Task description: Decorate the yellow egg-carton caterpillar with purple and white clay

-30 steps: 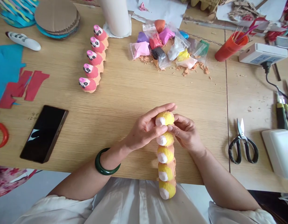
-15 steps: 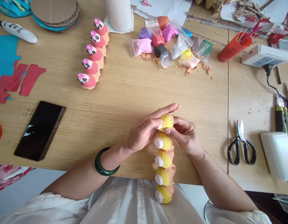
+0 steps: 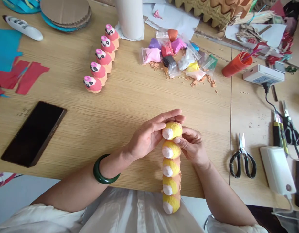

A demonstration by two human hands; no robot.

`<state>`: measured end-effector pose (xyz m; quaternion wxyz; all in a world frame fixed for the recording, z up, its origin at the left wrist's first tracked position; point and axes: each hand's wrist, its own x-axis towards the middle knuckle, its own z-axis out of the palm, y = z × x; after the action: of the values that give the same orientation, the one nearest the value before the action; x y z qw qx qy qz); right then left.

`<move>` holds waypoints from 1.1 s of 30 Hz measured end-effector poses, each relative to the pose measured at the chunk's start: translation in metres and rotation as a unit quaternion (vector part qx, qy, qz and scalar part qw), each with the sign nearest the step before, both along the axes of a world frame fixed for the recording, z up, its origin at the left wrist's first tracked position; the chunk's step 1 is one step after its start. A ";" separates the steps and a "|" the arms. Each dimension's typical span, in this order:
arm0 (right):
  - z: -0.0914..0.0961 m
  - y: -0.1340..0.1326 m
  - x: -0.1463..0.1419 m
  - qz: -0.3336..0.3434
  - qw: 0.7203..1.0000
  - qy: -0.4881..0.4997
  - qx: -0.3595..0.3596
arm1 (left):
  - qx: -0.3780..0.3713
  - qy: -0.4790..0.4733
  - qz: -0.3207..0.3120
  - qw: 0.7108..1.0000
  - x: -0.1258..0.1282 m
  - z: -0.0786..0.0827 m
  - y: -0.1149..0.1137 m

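Note:
An egg-carton strip (image 3: 171, 168) with several cups, covered in yellow with white patches, runs from between my hands toward my body. My left hand (image 3: 146, 134) holds its far end, the thumb against the top cup's left side and the fingers stretched behind it. From the right, my right hand (image 3: 193, 145) pinches the strip, its thumb near the gap below the top cup. The right fingertips are partly hidden behind the cup. A second egg-carton strip (image 3: 108, 69), coloured pink-red with black marks and pink rings, rests at the back left.
Bags of coloured clay (image 3: 171, 53) lie at the back among orange crumbs. Scissors (image 3: 242, 157), a white power bank (image 3: 277, 170), a power strip (image 3: 263, 73) and a tilted red cup (image 3: 236, 64) are on the right. A phone (image 3: 34, 132) and red scraps (image 3: 31, 77) lie left.
The strip has turned slightly, so its white patches face the camera more. My left thumb has shifted to the top cup's edge. The camera view has moved a little.

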<state>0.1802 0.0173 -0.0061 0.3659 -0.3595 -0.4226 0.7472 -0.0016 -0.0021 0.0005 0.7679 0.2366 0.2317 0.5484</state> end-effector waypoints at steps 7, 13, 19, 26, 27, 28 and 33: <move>-0.001 -0.001 -0.001 0.006 1.000 -0.016 0.009 | -0.014 -0.006 -0.010 1.000 0.001 0.001 0.000; 0.001 0.002 0.000 -0.011 1.000 -0.015 -0.025 | -0.008 -0.032 -0.003 0.999 -0.001 0.000 0.002; 0.003 0.002 -0.001 -0.017 0.999 -0.019 -0.038 | 0.007 -0.003 -0.015 1.000 -0.001 -0.002 0.000; 0.003 0.003 -0.002 -0.017 0.998 0.007 -0.052 | 0.012 -0.010 -0.006 1.000 -0.003 -0.004 0.002; 0.003 0.003 -0.002 -0.017 0.998 0.002 -0.053 | 0.015 -0.011 -0.005 1.000 -0.003 -0.004 0.002; 0.003 0.003 -0.002 -0.019 0.998 -0.004 -0.054 | 0.019 -0.008 -0.004 1.000 -0.002 -0.004 0.001; 0.000 0.002 -0.002 -0.020 0.998 -0.008 -0.062 | 0.072 0.095 0.017 0.993 -0.001 -0.006 -0.002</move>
<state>0.1785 0.0189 -0.0061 0.3542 -0.3958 -0.3708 0.7618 -0.0029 -0.0043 -0.0057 0.7138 0.3384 0.2674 0.5518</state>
